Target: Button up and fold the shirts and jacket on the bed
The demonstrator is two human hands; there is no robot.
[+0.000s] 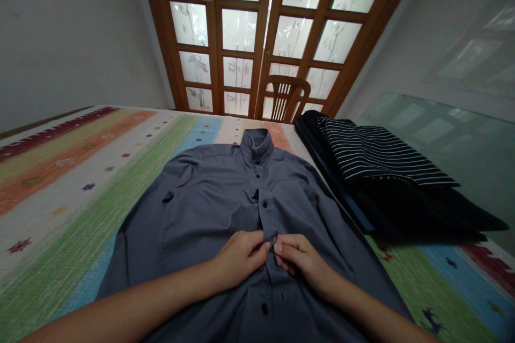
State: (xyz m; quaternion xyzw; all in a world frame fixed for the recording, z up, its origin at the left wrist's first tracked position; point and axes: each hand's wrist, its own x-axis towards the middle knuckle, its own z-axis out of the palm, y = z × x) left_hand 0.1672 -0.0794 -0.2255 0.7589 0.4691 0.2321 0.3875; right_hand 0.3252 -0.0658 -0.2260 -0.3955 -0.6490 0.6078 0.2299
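A grey long-sleeved shirt lies spread face up, its collar pointing away from me. Dark buttons run down its front placket, with one button above my hands and another button below them. At the middle of the placket, my left hand pinches the shirt's edge between thumb and fingers. Close beside it, my right hand is closed on a small dark button at the same spot. Fingers partly hide the cloth between the hands.
Under the shirt is a striped, colourful cloth covering the bed or table. To the right lies a stack of folded dark clothes, topped by a black-and-white striped garment. Beyond the far edge stand a wooden chair and glass-paned wooden doors.
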